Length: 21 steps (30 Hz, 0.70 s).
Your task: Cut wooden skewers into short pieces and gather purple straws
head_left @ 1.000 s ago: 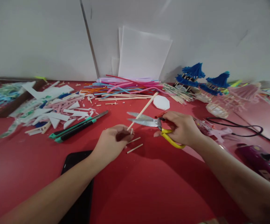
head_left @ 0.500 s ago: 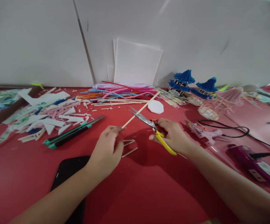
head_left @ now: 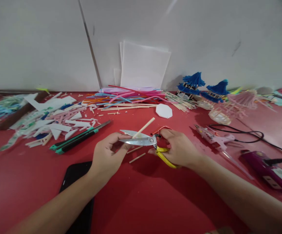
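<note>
Between the thumb and fingers of my left hand point(head_left: 109, 152) is a thin wooden stick point(head_left: 147, 124), slanting up to the right; its lower end is hidden. My right hand point(head_left: 179, 148) is closed around the yellow handles of a pair of scissors point(head_left: 141, 141). The parted blades point left, and the stick passes between them. The blade tips come close to my left fingers. Below the blades, a short cut stick point(head_left: 137, 158) lies on the red table point(head_left: 136, 201), with another partly hidden beside it.
A black phone point(head_left: 76, 172) lies under my left forearm. Left are a green-black utility knife point(head_left: 79, 138) and white and pink scraps point(head_left: 55, 120). Coloured pipe cleaners point(head_left: 131, 96) and a white octagon point(head_left: 164, 111) sit behind. A glue gun point(head_left: 211, 136), purple power strip point(head_left: 269, 169) and blue-roofed models point(head_left: 194, 83) are right.
The scissors have swung to point left and moved nearer my left hand. The stick now sits between their blades, with less of it showing beyond my fingers.
</note>
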### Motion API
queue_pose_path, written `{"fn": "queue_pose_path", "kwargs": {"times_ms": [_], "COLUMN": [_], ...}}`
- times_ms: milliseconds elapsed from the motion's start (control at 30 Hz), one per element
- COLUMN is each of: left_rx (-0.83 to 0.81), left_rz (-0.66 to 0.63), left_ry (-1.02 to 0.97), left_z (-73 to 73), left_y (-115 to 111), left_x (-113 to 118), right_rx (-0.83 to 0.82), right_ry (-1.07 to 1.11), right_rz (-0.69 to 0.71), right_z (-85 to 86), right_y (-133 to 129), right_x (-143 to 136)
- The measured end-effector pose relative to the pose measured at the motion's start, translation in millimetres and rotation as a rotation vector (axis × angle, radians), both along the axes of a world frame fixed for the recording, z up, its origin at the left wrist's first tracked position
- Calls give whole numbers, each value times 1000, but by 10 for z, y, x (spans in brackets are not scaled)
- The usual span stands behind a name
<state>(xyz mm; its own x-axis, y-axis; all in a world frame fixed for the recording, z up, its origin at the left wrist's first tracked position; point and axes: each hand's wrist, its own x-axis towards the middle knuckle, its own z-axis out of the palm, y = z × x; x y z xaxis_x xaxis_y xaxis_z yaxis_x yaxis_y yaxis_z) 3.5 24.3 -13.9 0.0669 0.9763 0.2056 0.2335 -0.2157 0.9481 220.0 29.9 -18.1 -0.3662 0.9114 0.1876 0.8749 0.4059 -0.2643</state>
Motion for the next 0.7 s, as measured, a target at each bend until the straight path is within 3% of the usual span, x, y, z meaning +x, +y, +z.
{"fn": "queue_pose_path", "kwargs": {"times_ms": [167,700], "left_rx": [-1,-99], "left_rz": [-17,-113], "left_ry": [12,-29], "left_z": [5,6], "left_y": [-19,-29], "left_x": [10,54], "right_rx": [28,-124], "right_ry": [89,-137], "right_rz": [88,-1], "right_z": [5,40], "right_y": [-41,-65], "right_x": [-16,-59]}}
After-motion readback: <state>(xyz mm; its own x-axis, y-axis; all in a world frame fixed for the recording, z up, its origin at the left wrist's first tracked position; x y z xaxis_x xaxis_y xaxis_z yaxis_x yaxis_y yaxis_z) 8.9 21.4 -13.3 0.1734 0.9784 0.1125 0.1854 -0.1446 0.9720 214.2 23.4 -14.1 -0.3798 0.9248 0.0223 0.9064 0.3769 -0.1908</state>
